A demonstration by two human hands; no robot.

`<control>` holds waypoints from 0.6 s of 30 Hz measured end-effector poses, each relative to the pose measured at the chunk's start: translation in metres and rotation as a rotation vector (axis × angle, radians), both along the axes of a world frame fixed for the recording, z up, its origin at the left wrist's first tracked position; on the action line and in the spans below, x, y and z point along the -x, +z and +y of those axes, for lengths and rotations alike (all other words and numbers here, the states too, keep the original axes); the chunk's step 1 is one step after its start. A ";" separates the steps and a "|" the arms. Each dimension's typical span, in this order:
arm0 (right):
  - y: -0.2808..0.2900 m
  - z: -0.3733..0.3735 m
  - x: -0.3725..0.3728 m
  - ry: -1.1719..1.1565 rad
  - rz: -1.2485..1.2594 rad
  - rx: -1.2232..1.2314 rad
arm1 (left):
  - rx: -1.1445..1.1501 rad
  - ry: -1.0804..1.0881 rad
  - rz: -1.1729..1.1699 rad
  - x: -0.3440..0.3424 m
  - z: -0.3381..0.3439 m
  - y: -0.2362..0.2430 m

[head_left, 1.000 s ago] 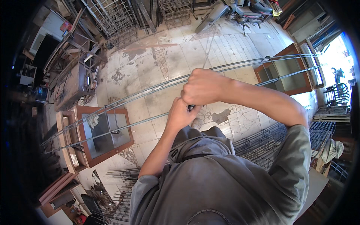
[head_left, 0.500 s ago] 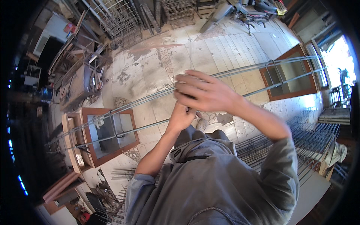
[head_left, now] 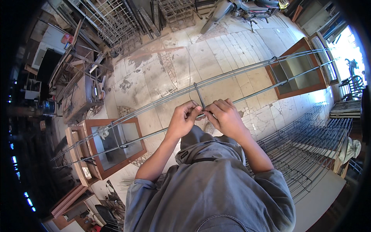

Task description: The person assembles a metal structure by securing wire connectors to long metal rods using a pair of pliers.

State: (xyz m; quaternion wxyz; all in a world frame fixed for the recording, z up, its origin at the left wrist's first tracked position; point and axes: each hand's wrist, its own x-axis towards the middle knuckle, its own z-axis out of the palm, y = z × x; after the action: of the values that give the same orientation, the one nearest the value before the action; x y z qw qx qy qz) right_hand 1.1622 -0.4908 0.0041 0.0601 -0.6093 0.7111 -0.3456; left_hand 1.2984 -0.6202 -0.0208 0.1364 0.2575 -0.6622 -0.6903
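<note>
A long rebar cage (head_left: 154,101) of steel rods crosses in front of me, its rods joined by square stirrups. At its middle, a stirrup (head_left: 198,94) meets the near rod, and both my hands are closed in at that corner. My left hand (head_left: 183,120) pinches with thumb and forefinger just left of the stirrup; a thin wire (head_left: 189,73) curves up from there. From the other side, my right hand (head_left: 225,118) pinches at the same joint with fingers curled. Whatever lies between its fingertips is too small to make out.
Two wooden-framed glass cabinets (head_left: 145,144) (head_left: 324,86) support the cage left and right. More wire cages (head_left: 305,154) lie at right. A cluttered metal bench (head_left: 83,94) stands at left, a motorcycle (head_left: 247,9) at the far side, and racks (head_left: 116,23) at far left. The tiled floor (head_left: 208,58) is stained.
My right hand has come down from above the left hand to the near rod, and its fingers have closed there. The stirrup it covered now shows.
</note>
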 end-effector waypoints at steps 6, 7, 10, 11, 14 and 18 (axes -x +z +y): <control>-0.023 0.014 0.002 0.054 -0.048 0.058 | 0.155 0.030 -0.084 -0.005 -0.002 -0.009; -0.026 0.015 0.000 0.043 -0.022 0.088 | 0.140 0.028 -0.080 -0.003 -0.002 -0.007; -0.035 0.016 -0.007 0.002 0.037 0.178 | 0.155 -0.010 -0.078 0.002 -0.008 -0.002; -0.039 0.016 -0.011 -0.015 0.044 0.204 | 0.196 -0.040 -0.085 0.002 -0.011 -0.001; -0.047 0.018 -0.022 -0.077 0.031 0.270 | 0.238 -0.159 -0.142 0.004 -0.020 0.010; -0.063 0.017 -0.039 -0.202 0.094 0.325 | 0.470 -0.369 -0.313 0.019 -0.029 0.050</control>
State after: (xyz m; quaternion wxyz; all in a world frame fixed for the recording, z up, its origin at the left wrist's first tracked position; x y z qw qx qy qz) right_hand 1.2009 -0.4741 -0.0586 -0.1075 -0.5521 0.7054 -0.4312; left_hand 1.2796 -0.6495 0.0288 -0.0388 0.1976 -0.8517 -0.4838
